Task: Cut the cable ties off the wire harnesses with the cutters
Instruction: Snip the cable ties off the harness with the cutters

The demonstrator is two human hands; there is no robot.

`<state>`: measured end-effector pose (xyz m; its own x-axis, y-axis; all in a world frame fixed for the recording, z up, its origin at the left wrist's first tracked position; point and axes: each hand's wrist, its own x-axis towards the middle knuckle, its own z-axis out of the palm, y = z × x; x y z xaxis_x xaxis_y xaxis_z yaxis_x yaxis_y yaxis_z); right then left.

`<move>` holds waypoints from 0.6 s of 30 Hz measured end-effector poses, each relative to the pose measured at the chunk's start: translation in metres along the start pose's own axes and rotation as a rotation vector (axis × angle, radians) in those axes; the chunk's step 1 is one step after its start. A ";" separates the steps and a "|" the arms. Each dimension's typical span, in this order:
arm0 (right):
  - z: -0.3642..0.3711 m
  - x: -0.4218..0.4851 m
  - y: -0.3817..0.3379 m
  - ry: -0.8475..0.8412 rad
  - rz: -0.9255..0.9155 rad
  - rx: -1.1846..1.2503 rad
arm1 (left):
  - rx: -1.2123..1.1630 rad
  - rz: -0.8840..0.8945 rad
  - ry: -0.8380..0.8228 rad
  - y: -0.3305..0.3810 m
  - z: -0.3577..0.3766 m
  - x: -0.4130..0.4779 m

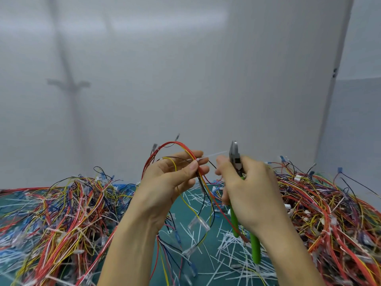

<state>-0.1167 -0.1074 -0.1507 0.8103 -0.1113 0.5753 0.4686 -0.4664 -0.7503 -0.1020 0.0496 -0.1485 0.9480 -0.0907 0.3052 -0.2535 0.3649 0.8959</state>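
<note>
My left hand (173, 178) pinches a wire harness (177, 144) of red, yellow and black wires, held up above the table. A white cable tie (214, 155) sticks out sideways from the harness toward the right. My right hand (247, 188) grips the green-handled cutters (235, 157), with the steel jaws pointing up beside the tie's free tail. The green handles (255, 250) stick out below my palm. Whether the jaws touch the tie I cannot tell.
A big tangle of harnesses (61, 219) covers the left of the green mat (193, 207), and another pile (329, 213) fills the right. Several cut white tie pieces (231, 246) litter the mat between them. A grey wall stands close behind.
</note>
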 end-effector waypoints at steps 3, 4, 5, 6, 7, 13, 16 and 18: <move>0.000 -0.003 -0.004 -0.176 0.022 -0.112 | 0.021 0.023 0.016 0.000 0.000 0.000; 0.001 -0.004 -0.004 -0.221 0.025 -0.138 | 0.033 0.027 0.018 0.000 -0.001 0.000; 0.003 -0.004 -0.004 -0.249 0.011 -0.168 | 0.054 0.029 0.020 0.000 -0.001 0.000; 0.005 -0.005 -0.003 -0.263 -0.010 -0.193 | 0.083 0.031 0.020 0.000 -0.001 -0.001; 0.006 -0.005 -0.003 -0.270 -0.030 -0.207 | 0.115 0.033 0.016 0.000 -0.001 -0.001; 0.006 -0.004 0.000 -0.268 -0.095 -0.240 | 0.233 0.043 -0.005 0.002 -0.003 -0.003; 0.007 -0.004 -0.001 -0.242 -0.132 -0.259 | 0.281 0.057 -0.016 0.002 -0.002 -0.004; 0.007 -0.003 0.000 -0.235 -0.149 -0.259 | 0.317 0.060 -0.021 0.002 -0.001 -0.004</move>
<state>-0.1170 -0.1004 -0.1547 0.8127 0.1649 0.5588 0.5072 -0.6722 -0.5393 -0.1064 0.0520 -0.1484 0.9261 -0.0983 0.3644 -0.3595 0.0637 0.9310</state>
